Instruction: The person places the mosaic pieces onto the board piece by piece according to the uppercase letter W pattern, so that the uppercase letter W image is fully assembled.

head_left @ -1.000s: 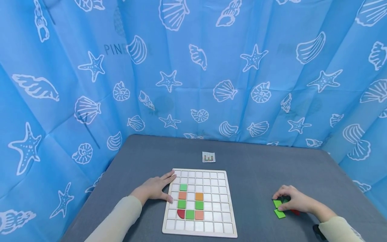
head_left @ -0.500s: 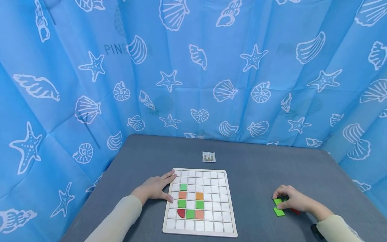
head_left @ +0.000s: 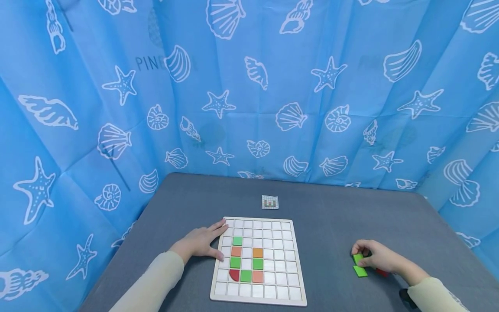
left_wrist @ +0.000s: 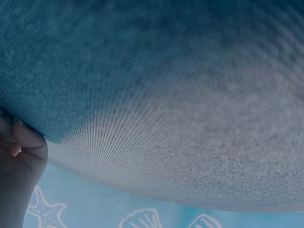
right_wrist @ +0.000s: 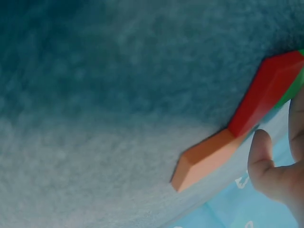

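Observation:
In the head view, a white gridded board with a pale wooden rim lies on the table. My left hand rests at its left edge, fingers spread over the rim. Several coloured tiles sit in its cells: green squares, salmon squares, an orange square and a red quarter-round. To the right, my right hand pinches a light green tile between thumb and fingers, low over the table. A second light green tile lies just in front of the thumb.
Beside the right hand, a red piece and an orange piece lie on the grey table. A small printed pattern card lies behind the board. A blue shell-print curtain hangs around the table's far side.
The right hand's fingers have shifted slightly at the light green tiles, which have moved a little away from the person. The left hand has stayed at the board's edge.

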`<move>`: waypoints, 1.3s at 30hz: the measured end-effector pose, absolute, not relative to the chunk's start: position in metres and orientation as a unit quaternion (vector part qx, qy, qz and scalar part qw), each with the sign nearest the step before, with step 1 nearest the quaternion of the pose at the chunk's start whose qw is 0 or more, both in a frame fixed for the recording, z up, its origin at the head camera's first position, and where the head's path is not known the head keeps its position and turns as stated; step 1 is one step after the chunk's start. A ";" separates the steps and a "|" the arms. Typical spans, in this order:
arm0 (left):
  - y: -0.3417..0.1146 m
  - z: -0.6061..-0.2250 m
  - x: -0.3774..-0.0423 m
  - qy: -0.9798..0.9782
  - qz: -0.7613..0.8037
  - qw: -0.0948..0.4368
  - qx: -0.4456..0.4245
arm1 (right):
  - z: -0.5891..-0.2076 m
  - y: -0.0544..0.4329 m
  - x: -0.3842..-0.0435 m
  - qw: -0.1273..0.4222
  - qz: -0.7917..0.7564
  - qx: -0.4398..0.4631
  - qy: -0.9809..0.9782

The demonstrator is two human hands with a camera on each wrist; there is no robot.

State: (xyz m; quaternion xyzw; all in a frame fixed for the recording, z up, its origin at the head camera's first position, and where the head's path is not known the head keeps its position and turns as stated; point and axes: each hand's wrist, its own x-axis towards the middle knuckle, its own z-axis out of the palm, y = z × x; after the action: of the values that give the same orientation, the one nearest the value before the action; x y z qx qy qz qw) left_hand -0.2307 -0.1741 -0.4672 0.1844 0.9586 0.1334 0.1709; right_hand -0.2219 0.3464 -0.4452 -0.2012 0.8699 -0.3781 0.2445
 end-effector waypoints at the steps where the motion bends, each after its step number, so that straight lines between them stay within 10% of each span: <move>1: -0.174 -0.467 -0.230 0.959 0.133 0.171 0.185 | -0.445 0.346 -0.222 0.243 -0.378 -0.200 0.871; 16: -0.174 -0.466 -0.228 0.961 0.135 0.159 0.184 | -0.438 0.327 -0.216 0.157 -0.424 -0.186 0.872; 39: -0.176 -0.473 -0.233 0.961 0.126 0.158 0.189 | -0.421 0.254 -0.201 0.209 -0.571 -0.117 0.785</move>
State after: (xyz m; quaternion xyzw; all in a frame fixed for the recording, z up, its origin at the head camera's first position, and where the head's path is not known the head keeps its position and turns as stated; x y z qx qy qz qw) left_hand -0.2330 -0.1757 -0.4734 0.1894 0.9609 0.1258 0.1579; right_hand -0.2006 0.2540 -0.4215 -0.1166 0.7851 -0.5713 0.2090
